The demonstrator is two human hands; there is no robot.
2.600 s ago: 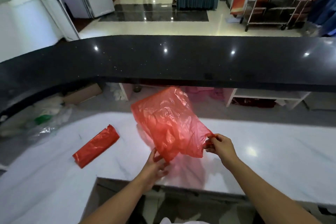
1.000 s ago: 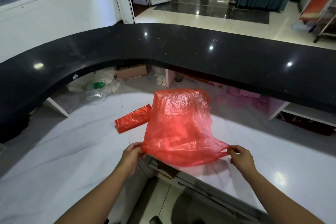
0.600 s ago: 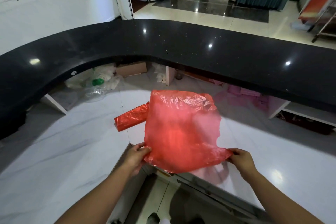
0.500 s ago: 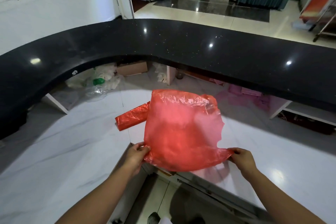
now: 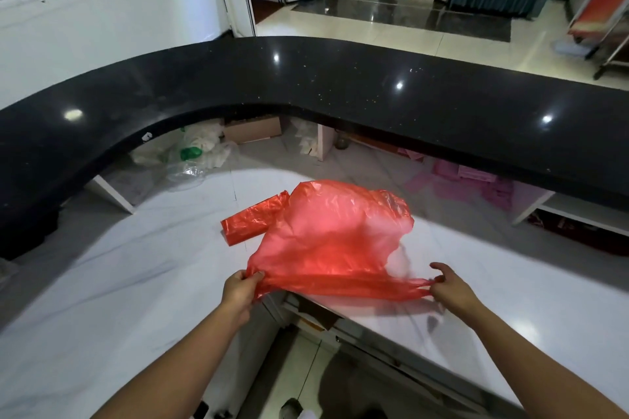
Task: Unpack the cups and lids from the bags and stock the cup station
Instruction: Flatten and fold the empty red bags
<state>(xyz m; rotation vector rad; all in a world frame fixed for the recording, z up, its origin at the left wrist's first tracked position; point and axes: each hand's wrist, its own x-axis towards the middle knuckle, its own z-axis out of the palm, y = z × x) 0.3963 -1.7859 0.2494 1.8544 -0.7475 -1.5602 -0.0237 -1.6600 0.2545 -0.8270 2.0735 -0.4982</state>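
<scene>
A thin red plastic bag [image 5: 333, 241] billows in the air over the white marble counter [image 5: 119, 282]. My left hand [image 5: 240, 291] pinches its near left edge. My right hand [image 5: 449, 287] pinches a stretched handle at the bag's near right corner. The bag looks puffed with air; nothing shows inside it. A rolled red bundle of bags [image 5: 252, 223] lies on the counter behind the bag's left side. No cups or lids are in view.
A raised black curved countertop [image 5: 340, 92] runs along the far side. Under it lie clear plastic wrappings [image 5: 197, 156], a cardboard box [image 5: 253, 129] and pink items [image 5: 476, 177]. A gap in the counter opens below my hands. People stand far off in the hall.
The bag has dropped lower and flattened, its mouth pulled wider as my hands moved apart. My right hand now stretches the handle out to the right.
</scene>
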